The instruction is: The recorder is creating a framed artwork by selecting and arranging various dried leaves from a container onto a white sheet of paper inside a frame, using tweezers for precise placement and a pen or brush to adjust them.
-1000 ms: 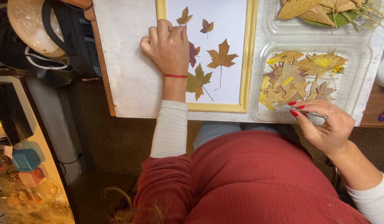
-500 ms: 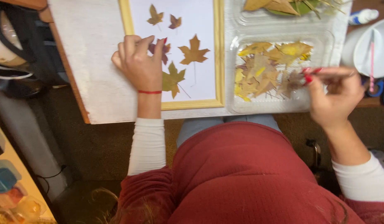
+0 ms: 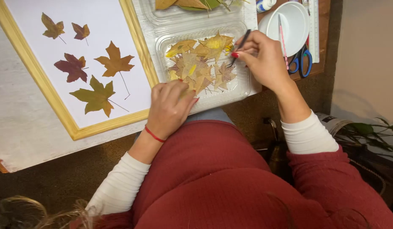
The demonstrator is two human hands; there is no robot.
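Since the earlier frame, my left hand (image 3: 170, 109) has come off the white sheet in the wooden frame (image 3: 56, 104) and now rests at the near edge of the clear plastic tray (image 3: 243, 87), fingers loosely curled, palm down, touching the tray rim and the nearest dried leaves; I cannot tell whether it pinches one. My right hand (image 3: 264, 59) has moved over the tray's right side and is closed around thin dark tweezers (image 3: 239, 46).

Taking the tray as landmark: the pile of dried leaves (image 3: 200, 63) lies inside it, between my two hands. The tweezers slant down and leftward from my right hand, their tip just at the brownish leaf (image 3: 225, 73) on the pile's right side, so the right hand is the nearer one to that leaf.

Left of the tray sits the frame with five pressed leaves (image 3: 96, 95) on white paper. Right of the tray and farther off are a white bowl (image 3: 296, 23) with a pink stick across it, and blue-handled scissors (image 3: 301, 61). Beyond the tray, a second tray holds larger leaves.

All this rests on a desk (image 3: 22, 127) covered with pale paper; brown floor lies below, with a houseplant at right.
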